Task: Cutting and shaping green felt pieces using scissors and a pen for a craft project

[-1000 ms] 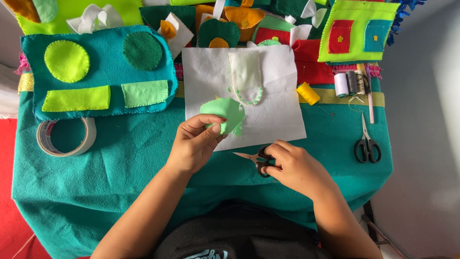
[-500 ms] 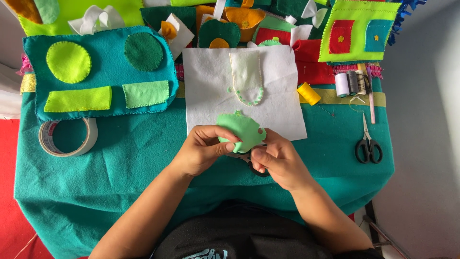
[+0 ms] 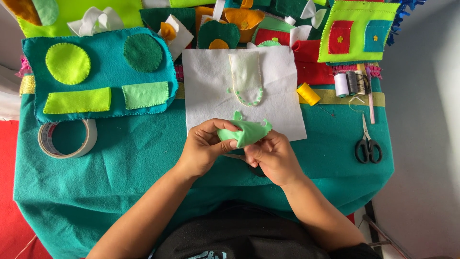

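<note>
Right now both hands hold one small piece of light green felt [image 3: 245, 133] over the near edge of the white felt sheet [image 3: 201, 91]. The left hand [image 3: 205, 147] pinches its left side, thumb on top and fingers under. The right hand [image 3: 270, 156] grips the right side, and a pair of small scissors [image 3: 239, 157] peeks out under that hand, but I cannot tell if the hand holds them. The green piece is bent up in the middle, with little tabs sticking out. It looks like the step is folding or shaping the piece. The next move calls for a tight pinch so the soft felt does not spring open. Black scissors [image 3: 368, 146] lie well apart on the teal cloth [image 3: 120, 168].
</note>
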